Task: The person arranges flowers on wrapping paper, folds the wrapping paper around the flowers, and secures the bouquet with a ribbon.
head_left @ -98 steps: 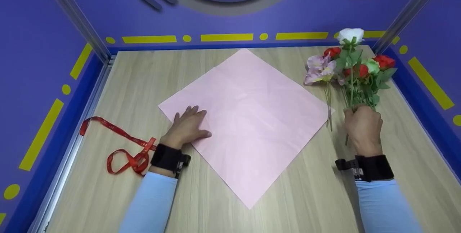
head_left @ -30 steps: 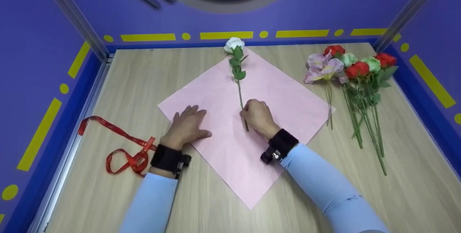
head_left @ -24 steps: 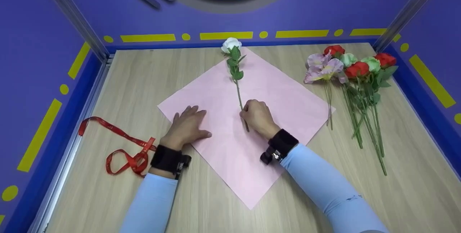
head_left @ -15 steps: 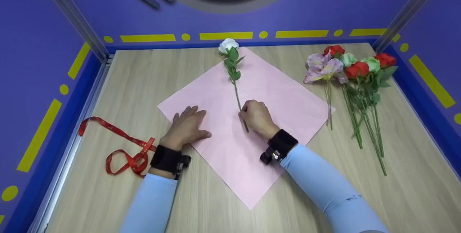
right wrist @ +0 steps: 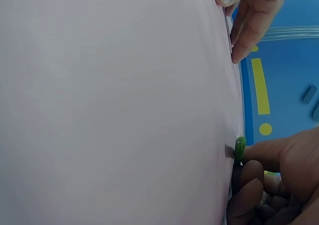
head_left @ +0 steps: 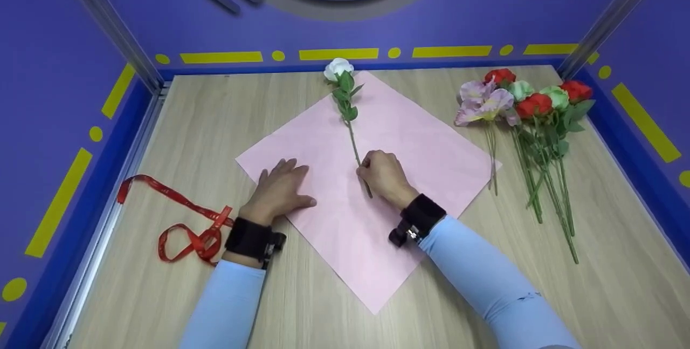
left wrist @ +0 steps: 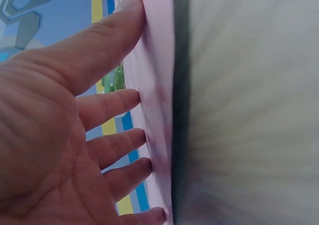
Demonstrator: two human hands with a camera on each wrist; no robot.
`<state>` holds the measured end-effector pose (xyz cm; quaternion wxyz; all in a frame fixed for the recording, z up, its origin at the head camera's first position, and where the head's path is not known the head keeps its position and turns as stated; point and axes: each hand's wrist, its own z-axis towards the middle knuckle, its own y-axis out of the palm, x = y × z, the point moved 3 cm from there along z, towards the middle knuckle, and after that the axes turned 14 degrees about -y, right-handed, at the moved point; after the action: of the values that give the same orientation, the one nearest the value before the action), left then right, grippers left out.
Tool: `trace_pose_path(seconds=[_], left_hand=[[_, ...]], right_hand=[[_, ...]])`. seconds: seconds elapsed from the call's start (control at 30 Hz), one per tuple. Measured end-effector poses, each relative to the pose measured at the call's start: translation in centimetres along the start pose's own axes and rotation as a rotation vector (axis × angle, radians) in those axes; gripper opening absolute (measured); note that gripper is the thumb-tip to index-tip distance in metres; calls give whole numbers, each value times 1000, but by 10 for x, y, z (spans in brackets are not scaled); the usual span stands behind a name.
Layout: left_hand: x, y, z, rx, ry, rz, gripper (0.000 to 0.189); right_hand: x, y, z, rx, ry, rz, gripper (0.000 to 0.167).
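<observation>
A square pink sheet of wrapping paper (head_left: 334, 214) lies cornerwise on the table. Across its upper half runs a white artificial rose (head_left: 338, 68), its bloom past the sheet's upper left edge. My right hand (head_left: 385, 176) pinches the rose's green stem low down, near the sheet's middle, and the cut stem end (right wrist: 240, 149) shows by the fingers in the right wrist view. My left hand (head_left: 280, 190) rests on the sheet's left corner area with fingers spread; in the left wrist view its fingertips (left wrist: 132, 96) touch the pink paper.
At the right lie several more artificial flowers: red roses (head_left: 533, 105), pale green ones (head_left: 555, 96) and a pink-purple bloom (head_left: 488, 103) whose stems overlap the sheet's right corner. A red ribbon (head_left: 188, 241) lies looped left of my left wrist. Blue walls (head_left: 388, 25) stand behind and beside the table.
My right hand has taken the white rose from the flowers at right and brought it onto the sheet. Lately the bloom has swung slightly left; the left hand has stayed put.
</observation>
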<state>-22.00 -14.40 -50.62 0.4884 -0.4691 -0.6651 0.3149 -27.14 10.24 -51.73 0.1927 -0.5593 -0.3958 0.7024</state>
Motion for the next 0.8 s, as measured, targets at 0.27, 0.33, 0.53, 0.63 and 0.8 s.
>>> trace_pose_path(seconds=[0.27, 0.33, 0.53, 0.63, 0.8], left_hand=[[1, 2, 0, -6, -9, 6, 85], [1, 2, 0, -5, -11, 1, 85], [0, 1, 0, -5, -9, -9, 85], [0, 0, 0, -5, -6, -18, 85], [0, 1, -1, -4, -4, -15, 85]], right_hand=[[0, 1, 1, 10, 4, -19, 14], [0, 1, 1, 14, 5, -18, 14], [1, 0, -1, 34, 4, -25, 18], [1, -2, -4, 34, 1, -22, 21], [6, -12, -11, 57, -11, -43, 23]])
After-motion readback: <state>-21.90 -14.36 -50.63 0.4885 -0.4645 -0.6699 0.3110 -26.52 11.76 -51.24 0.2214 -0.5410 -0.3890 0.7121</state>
